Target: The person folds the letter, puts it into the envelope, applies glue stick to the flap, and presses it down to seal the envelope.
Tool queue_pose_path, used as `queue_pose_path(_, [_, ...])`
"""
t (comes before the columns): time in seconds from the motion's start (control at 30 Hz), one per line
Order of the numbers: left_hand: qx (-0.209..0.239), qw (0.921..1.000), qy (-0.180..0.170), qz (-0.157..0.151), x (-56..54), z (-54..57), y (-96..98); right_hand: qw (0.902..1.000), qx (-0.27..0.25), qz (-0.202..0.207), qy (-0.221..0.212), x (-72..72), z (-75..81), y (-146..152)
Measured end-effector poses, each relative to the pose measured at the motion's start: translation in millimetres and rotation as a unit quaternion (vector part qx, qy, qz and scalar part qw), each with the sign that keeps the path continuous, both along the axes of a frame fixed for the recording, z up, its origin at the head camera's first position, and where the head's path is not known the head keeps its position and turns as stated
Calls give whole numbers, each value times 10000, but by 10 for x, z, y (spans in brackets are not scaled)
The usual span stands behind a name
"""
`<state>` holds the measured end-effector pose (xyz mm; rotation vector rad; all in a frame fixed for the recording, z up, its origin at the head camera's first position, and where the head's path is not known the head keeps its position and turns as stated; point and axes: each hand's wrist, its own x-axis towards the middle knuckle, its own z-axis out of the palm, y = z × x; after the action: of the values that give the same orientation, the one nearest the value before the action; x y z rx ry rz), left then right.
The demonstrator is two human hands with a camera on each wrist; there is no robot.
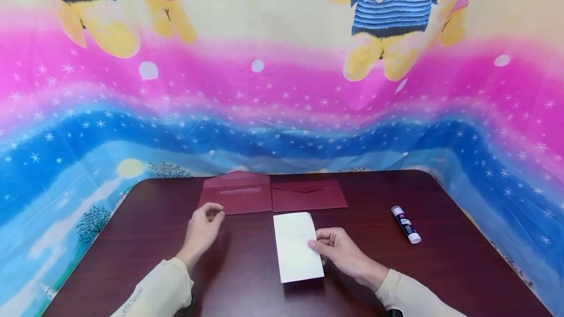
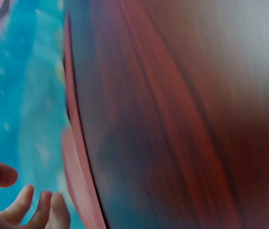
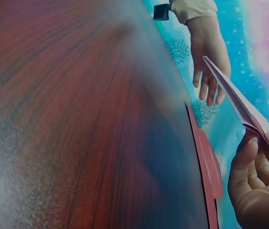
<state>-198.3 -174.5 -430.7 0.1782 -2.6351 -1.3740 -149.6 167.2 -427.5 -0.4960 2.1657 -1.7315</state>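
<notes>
My right hand point(image 1: 348, 257) pinches a white folded card point(image 1: 296, 247) by its right edge, thumb on the near face and fingers behind. The card is tilted up above the table; in the right wrist view it shows edge-on, with a reddish layer by the fingertips. My left hand point(image 1: 202, 231) holds nothing, its fingers loosely bent, just in front of a dark red envelope point(image 1: 238, 203) whose flap is raised and which bears a pale streak. Beside that lies a second red envelope point(image 1: 319, 200) with its flap folded down.
To the right on the dark wooden table point(image 1: 352, 231) lies a glue stick point(image 1: 406, 225) with white ends and a dark label. A patterned cloth point(image 1: 282, 97) with bears and snowflakes hangs behind the table and along its sides.
</notes>
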Motion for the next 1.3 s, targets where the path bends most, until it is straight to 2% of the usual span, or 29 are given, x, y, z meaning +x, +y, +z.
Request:
queue_pose_path(0.2, [-661,9963,-283,461,-226,-30,-312,9999,94,-59,-42,-20,0,21])
queue_pose_path(0.47, [-1434,9845,-941,357,-400,-54,-485,9998,169,-106,5,-34,-7,40])
queue_pose_path(0.6, [-1599,9787,-1250,320,-444,-56,-510,9999,146,-71,24,-37,-5,45])
queue_pose_path(0.83, [-2012,9659,-1582,399,-552,-84,-496,10000,50,-8,26,-39,-11,36])
queue_pose_path(1.03, [-2586,9508,-1650,432,-642,-170,-438,9999,107,-27,-4,-22,6,40])
queue_pose_path(1.3, [-2771,9458,-1668,307,-667,-186,-457,9999,104,-23,-96,-26,15,49])
